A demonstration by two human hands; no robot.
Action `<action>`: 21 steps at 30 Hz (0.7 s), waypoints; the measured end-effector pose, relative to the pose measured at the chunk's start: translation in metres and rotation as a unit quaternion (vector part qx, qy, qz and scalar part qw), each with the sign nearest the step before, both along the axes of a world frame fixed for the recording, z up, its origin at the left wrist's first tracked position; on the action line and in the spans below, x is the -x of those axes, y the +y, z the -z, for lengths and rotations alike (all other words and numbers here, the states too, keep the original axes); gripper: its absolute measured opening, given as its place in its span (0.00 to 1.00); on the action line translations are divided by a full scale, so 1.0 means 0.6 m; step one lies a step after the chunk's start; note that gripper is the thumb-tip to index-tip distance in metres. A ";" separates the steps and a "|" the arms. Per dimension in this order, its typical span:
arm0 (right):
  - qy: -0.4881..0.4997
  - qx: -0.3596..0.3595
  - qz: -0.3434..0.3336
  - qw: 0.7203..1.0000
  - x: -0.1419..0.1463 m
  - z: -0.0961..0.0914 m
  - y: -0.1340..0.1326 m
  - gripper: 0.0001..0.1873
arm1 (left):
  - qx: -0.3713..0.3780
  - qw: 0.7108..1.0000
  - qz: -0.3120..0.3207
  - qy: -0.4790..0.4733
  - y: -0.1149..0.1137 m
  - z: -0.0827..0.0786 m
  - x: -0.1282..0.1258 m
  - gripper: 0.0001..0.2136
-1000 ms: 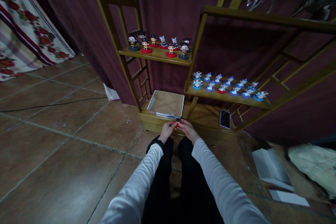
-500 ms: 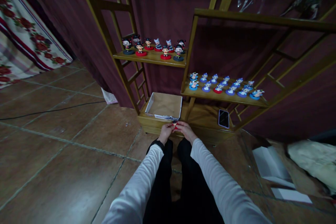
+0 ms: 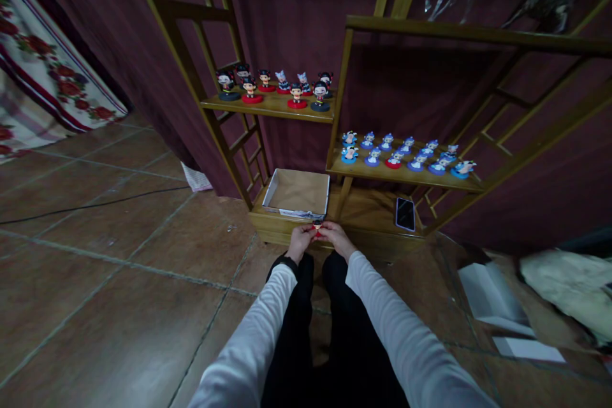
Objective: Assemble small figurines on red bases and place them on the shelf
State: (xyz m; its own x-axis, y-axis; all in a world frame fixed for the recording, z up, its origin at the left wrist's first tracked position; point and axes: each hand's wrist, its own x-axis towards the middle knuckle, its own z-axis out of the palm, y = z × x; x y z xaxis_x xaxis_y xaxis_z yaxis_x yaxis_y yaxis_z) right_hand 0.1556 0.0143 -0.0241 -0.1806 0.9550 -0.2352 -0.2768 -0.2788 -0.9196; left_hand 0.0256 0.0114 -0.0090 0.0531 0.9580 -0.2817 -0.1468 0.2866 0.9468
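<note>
A small red doll [image 3: 317, 227] is held between the fingertips of the left hand [image 3: 299, 239] and the right hand [image 3: 337, 238], in front of the bottom shelf [image 3: 368, 207], near the close right corner of a box [image 3: 299, 191]. Its lower part seems covered by fingers, so its pose can hardly be made out. The box is set at the shelf's left end; a phone [image 3: 405, 214] is laid near the right end. Above, more figurines [image 3: 296, 97] are stood along the upper left shelf [image 3: 270, 107].
</note>
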 end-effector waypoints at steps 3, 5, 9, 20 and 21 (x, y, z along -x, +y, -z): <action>-0.005 -0.003 0.003 1.000 0.002 -0.002 -0.001 0.12 | 0.009 1.000 -0.003 -0.006 -0.001 -0.002 0.000 0.11; -0.012 -0.001 0.007 1.000 0.004 -0.004 -0.001 0.11 | 0.014 1.000 -0.004 -0.012 -0.002 -0.002 0.000 0.11; -0.010 -0.006 0.011 1.000 0.004 -0.006 -0.002 0.12 | 0.020 0.999 -0.008 -0.026 -0.001 -0.001 0.000 0.12; 0.017 -0.031 0.002 0.999 0.002 -0.021 -0.012 0.16 | 0.033 0.997 0.006 -0.063 0.000 0.003 0.010 0.16; 0.015 -0.031 0.005 0.999 0.002 -0.021 -0.012 0.16 | 0.033 0.997 0.007 -0.063 0.001 0.002 0.010 0.15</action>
